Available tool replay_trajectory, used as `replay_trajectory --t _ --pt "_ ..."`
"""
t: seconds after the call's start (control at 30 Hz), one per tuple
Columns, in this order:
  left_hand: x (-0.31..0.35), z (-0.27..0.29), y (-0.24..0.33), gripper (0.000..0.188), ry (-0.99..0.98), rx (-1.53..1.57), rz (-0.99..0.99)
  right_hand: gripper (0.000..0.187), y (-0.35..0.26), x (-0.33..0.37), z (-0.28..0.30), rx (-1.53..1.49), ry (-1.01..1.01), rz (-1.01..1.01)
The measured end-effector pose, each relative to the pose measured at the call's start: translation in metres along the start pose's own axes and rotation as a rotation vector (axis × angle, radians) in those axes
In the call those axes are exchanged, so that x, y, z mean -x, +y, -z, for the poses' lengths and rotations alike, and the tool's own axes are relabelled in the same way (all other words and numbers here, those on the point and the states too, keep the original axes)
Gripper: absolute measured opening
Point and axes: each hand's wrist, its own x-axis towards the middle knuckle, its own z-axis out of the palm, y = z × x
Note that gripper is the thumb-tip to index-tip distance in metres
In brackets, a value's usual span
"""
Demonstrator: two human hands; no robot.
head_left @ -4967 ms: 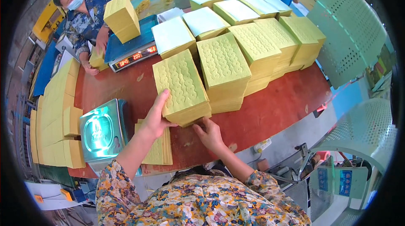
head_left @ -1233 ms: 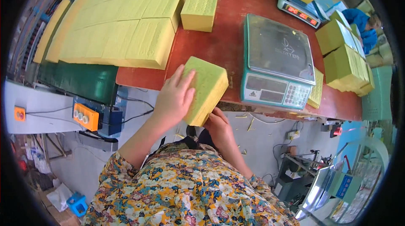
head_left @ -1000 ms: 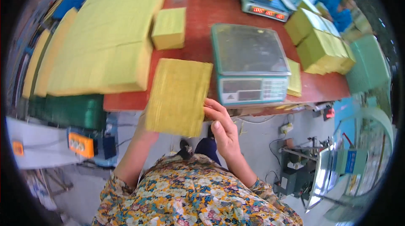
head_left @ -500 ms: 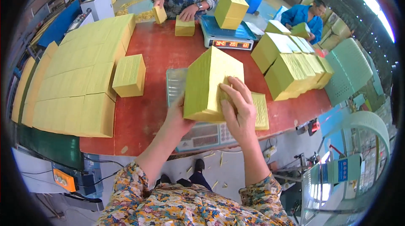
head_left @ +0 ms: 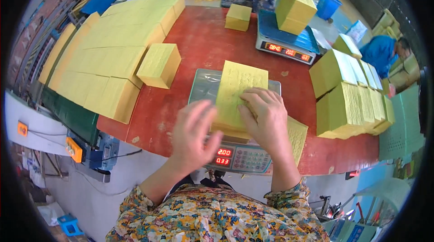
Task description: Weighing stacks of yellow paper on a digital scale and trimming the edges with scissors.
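Note:
A thick stack of yellow paper (head_left: 239, 81) lies on the metal pan of a digital scale (head_left: 204, 87) in front of me, its red display lit. On the stack's right side my right hand (head_left: 267, 117) rests, thumb and curled fingers gripping it. My left hand (head_left: 193, 133) is off the stack, just beside its near left corner, fingers spread and slightly blurred. Partly hidden behind my right forearm, a thinner pile of yellow paper (head_left: 297, 137) lies on the red table.
A single yellow block (head_left: 159, 65) stands near rows of blocks (head_left: 104, 63) at left. Another block (head_left: 238, 17) and a blue scale (head_left: 287, 43) bearing a stack (head_left: 294, 11) sit across the red table (head_left: 199, 38). More stacks (head_left: 346, 106) stand right. Two people are beyond.
The paper stack has come down from both hands onto the scale pan. My left hand has let go and moved away from it. The person opposite has released their blocks.

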Motion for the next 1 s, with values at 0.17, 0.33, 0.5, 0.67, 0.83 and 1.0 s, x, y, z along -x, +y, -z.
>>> replay_trajectory --t 0.17,0.33,0.5,0.67,0.83,1.0 --pt "0.011 -0.016 0.012 0.054 -0.187 0.006 -0.084 0.014 -0.007 -0.006 -0.003 -0.050 -0.057 -0.022" --pt "0.018 0.002 -0.011 0.046 -0.124 0.264 -0.081 0.020 -0.063 -0.013 -0.020 -0.143 0.008 0.076" --pt "0.023 0.037 -0.090 0.042 -0.014 0.386 0.077 0.029 -0.125 -0.055 -0.100 -0.268 -0.082 0.218" --pt "0.010 0.046 -0.230 0.049 -0.059 -0.136 0.277 0.043 -0.140 -0.146 -0.234 -0.096 0.067 0.109" --pt "-0.014 0.028 -0.268 0.053 -0.064 -0.231 0.098 0.047 -0.053 -0.234 -0.332 0.113 -0.008 -0.063" --pt "0.003 0.041 -0.295 0.040 -0.195 -0.262 0.144 0.051 -0.041 -0.252 -0.338 0.227 -0.556 -0.378"
